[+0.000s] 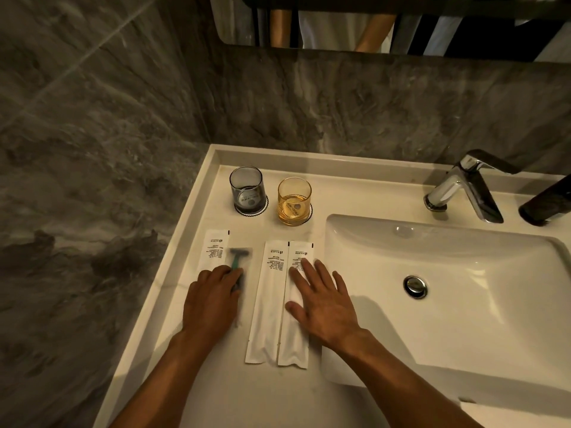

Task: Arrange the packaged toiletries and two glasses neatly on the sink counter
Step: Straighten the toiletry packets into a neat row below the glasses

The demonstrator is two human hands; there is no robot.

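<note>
On the white sink counter (197,381) lie three long white toiletry packets side by side. The left packet (213,247) has a green razor in a clear wrapper (238,259) lying on it. My left hand (210,301) rests on the razor's handle and that packet's near end, fingers curled. My right hand (321,301) lies flat with spread fingers on the right packet (295,341), which touches the middle packet (267,304). Behind them a grey glass (246,188) and an amber glass (294,200) stand upright on round coasters.
The basin (448,288) with its drain lies right of the packets. A chrome tap (469,186) and a dark dispenser (547,202) stand at the back right. Grey marble walls close off the left and rear; a mirror hangs above.
</note>
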